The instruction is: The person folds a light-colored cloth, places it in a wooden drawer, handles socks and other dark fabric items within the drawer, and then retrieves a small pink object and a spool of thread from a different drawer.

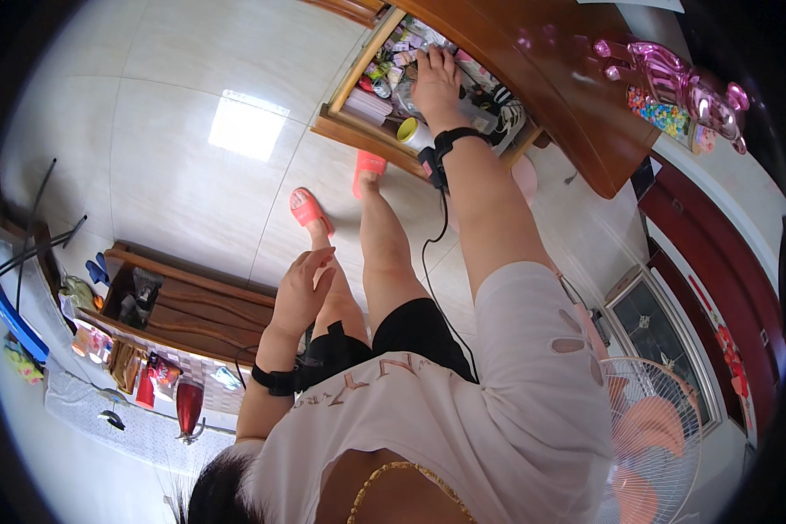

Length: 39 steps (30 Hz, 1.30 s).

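Note:
An open wooden drawer (373, 134) full of small items juts out below a brown wooden top. My right hand (436, 82) reaches into it, palm down with fingers spread, over clear plastic items; whether the fingertips touch anything cannot be told. Near that hand lie a white cup with a yellow-green inside (409, 131), a stack of pale flat packs (368, 105) and a black-and-white striped item (509, 110). My left hand (304, 288) hangs above my left leg, fingers loosely bent and apart, with nothing in it.
A pink metallic bear-shaped figure (688, 82) stands near the wooden top (563, 111). A pink fan (652, 432) is close by my right side. A wooden cabinet (203, 301) with a red thermos flask (189, 406) is on the left. A black cable (426, 262) hangs from my right wrist strap.

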Each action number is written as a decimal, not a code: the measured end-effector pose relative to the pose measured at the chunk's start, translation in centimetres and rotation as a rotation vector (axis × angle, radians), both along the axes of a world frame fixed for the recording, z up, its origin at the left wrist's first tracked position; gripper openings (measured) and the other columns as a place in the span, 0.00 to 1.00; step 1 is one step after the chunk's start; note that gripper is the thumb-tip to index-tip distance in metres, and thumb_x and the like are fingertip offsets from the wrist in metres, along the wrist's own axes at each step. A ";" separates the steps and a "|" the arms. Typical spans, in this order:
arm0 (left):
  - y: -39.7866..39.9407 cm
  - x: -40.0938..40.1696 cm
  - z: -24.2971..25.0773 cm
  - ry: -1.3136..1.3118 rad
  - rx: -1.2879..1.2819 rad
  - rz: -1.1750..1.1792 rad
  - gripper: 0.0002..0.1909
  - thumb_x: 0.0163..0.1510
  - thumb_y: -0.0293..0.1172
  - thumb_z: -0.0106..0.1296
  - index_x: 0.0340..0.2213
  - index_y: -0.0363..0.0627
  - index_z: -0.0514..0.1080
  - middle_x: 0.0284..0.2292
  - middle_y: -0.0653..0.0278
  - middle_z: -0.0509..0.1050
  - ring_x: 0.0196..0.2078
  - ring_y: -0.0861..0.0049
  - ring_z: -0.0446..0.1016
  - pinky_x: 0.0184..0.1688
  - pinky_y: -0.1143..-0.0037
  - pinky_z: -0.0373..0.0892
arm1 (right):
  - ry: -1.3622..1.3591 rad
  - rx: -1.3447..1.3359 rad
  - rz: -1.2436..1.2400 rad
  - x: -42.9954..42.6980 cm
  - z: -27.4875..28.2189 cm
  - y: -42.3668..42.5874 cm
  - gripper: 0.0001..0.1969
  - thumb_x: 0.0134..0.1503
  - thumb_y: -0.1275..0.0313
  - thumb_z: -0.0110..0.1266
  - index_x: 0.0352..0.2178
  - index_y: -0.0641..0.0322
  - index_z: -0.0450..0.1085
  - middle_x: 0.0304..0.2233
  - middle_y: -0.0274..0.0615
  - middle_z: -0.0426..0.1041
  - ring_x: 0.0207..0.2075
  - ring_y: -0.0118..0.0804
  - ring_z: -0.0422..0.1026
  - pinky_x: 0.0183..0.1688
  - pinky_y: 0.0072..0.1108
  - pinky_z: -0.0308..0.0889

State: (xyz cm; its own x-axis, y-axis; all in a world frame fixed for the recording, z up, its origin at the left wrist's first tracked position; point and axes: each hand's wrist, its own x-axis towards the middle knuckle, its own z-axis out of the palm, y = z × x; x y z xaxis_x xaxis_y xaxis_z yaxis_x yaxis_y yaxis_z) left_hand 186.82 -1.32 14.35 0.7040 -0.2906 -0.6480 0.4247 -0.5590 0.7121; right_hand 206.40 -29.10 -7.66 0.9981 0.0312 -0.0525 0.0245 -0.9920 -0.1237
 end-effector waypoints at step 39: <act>-2.5 0.3 -1.6 0.034 0.003 -0.025 0.15 0.48 0.24 0.50 0.40 0.39 0.67 0.32 0.53 0.71 0.36 0.60 0.71 0.38 0.69 0.67 | 0.117 0.342 0.084 3.9 -4.5 1.0 0.26 0.47 0.74 0.52 0.50 0.57 0.60 0.55 0.47 0.56 0.55 0.49 0.55 0.56 0.31 0.54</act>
